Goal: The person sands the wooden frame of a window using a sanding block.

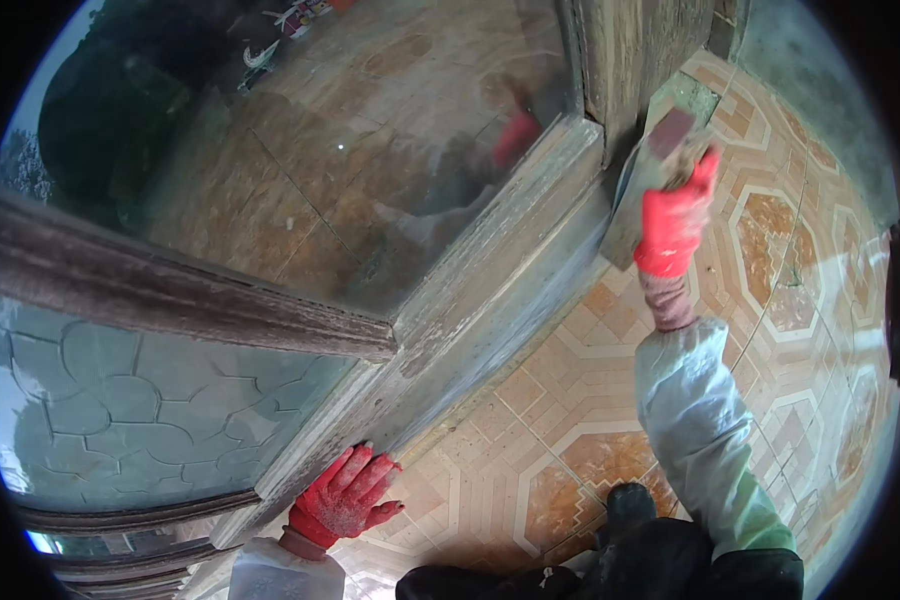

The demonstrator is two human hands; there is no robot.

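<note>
While left hand (344,497), empty, splays on wooden frame (435,335), right hand (673,228) grips reddish block (670,133).

Small maroon block (670,133), blurred, near weathered wooden frame (500,215)

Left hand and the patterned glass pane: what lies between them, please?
In the head view, a weathered wooden rail lies between the red-gloved left hand and the patterned glass pane.

The tiled floor (580,365) is beige, patterned with orange-brown octagons; small dark specks dot it, and a dark shoe (629,505) rests toward its near edge.
</note>
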